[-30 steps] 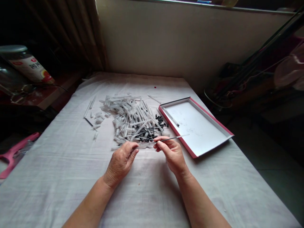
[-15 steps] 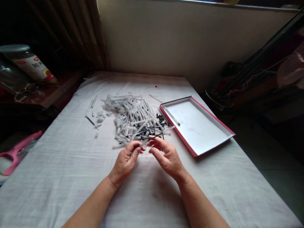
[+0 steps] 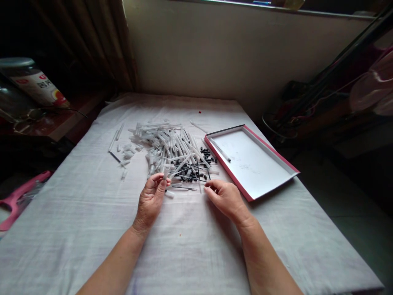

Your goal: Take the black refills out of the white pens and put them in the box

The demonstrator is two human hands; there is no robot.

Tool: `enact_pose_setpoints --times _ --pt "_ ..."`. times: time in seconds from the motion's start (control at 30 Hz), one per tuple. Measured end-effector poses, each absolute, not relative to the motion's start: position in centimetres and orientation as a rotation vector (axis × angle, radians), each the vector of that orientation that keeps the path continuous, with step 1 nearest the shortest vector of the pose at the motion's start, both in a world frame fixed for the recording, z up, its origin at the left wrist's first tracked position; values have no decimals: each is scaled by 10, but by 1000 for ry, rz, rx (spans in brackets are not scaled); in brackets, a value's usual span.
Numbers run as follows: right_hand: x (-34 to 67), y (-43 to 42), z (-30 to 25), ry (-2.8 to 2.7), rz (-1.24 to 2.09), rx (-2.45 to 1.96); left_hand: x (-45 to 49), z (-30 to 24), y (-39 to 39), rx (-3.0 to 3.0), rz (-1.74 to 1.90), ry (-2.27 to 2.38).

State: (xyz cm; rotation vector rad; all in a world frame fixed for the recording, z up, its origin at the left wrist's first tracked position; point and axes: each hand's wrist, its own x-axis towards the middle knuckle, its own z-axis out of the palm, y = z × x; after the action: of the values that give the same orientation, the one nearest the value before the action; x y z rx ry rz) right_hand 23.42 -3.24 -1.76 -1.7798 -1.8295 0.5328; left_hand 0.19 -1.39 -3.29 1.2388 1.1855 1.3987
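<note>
My left hand (image 3: 151, 196) is closed, pinching a translucent pen cap (image 3: 166, 172) upright between thumb and fingers at the near left edge of a pile of pen parts. My right hand (image 3: 225, 198) is closed too, thumb and fingertips together at the end of a thin dark pen refill (image 3: 201, 180) by the pile's near right side. Clear pen barrels (image 3: 175, 141) make up most of the heap. Black plugs (image 3: 206, 153) and dark refills gather on its right. Another refill (image 3: 186, 188) lies on the cloth between my hands.
A shallow red-rimmed white box lid (image 3: 254, 164) rests at the right, with one pen (image 3: 221, 149) inside. Loose caps (image 3: 127, 150) and barrels lie left of the pile. Pink-handled scissors (image 3: 18, 200) are at the far left, and a labelled jar (image 3: 33, 82) stands on a side shelf.
My hands have moved apart, the left going left and tilting the cap upright, the right going right. The right fingers have closed at a refill. A refill now lies exposed between the hands.
</note>
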Motion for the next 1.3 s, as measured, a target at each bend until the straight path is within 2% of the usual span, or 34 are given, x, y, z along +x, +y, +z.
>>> enact_pose_setpoints --times 0.17,0.4,0.53,0.7,0.8,1.03,1.3 --pt "232 -15 -22 -1841 256 -1853 2 -35 -13 1270 1368 1193" --pt "230 0 -20 -1927 123 -2057 3 -38 -15 1449 1272 1248" --pt "231 -4 -21 -1761 242 -1852 1 -38 -16 1626 1254 1264" --pt "221 -24 -15 -1298 882 -1411 1 -33 -18 1942 1237 1251" --pt "210 -33 -12 -1108 1063 -1291 2 -31 -19 2072 1193 1235" --pt "202 -37 -17 -1139 1089 -1245 5 -33 -19 2200 1150 1222" --pt "209 -40 -20 -1467 821 -1245 4 -33 -19 2250 1104 1210"
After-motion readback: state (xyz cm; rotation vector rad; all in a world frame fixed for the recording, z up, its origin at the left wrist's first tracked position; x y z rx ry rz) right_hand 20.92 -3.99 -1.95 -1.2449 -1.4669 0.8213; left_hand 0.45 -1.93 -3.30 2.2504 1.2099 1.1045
